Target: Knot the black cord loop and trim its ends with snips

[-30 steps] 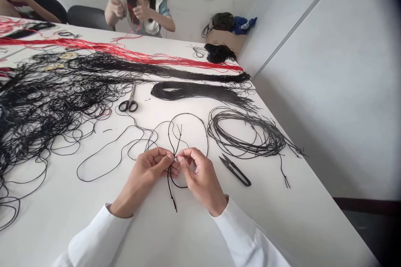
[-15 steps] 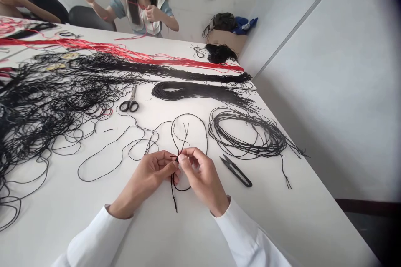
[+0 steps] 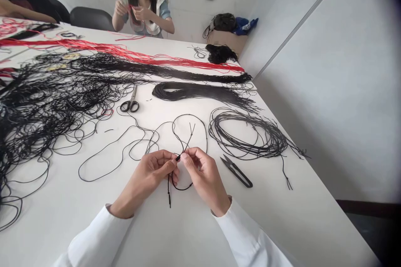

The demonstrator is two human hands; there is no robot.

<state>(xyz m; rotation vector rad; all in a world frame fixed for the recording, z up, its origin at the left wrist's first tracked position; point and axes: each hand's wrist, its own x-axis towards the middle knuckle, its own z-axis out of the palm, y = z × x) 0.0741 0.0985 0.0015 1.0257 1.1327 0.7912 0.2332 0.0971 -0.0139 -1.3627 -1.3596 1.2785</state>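
Observation:
Between my hands is a black braided cord (image 3: 206, 131) with a dark knot (image 3: 178, 158), its loop spread on the table above and below my fingers. My left hand (image 3: 158, 168) pinches the knot from the left with thumb and fingers. From the right, my right hand (image 3: 200, 171) pinches the cord at the other end of the knot. One knotted cord end hangs toward me below my left fingers; two thin ends stick up above the knot. To the right of my right hand lie black thread snips (image 3: 237, 172), beside a coil of black cords (image 3: 250, 154).
Scissors (image 3: 129, 105) lie past my left hand. Tangled black cord (image 3: 62, 104) covers the table's left side. A folded black cord bundle (image 3: 188, 91) and red cords (image 3: 140, 55) stretch across the back. Opposite sits a person (image 3: 145, 14) working red cord; another is far left.
The knot in my fingers has tilted, and the hanging cord end has swung slightly left. The person opposite has brought both hands together in front of the chest.

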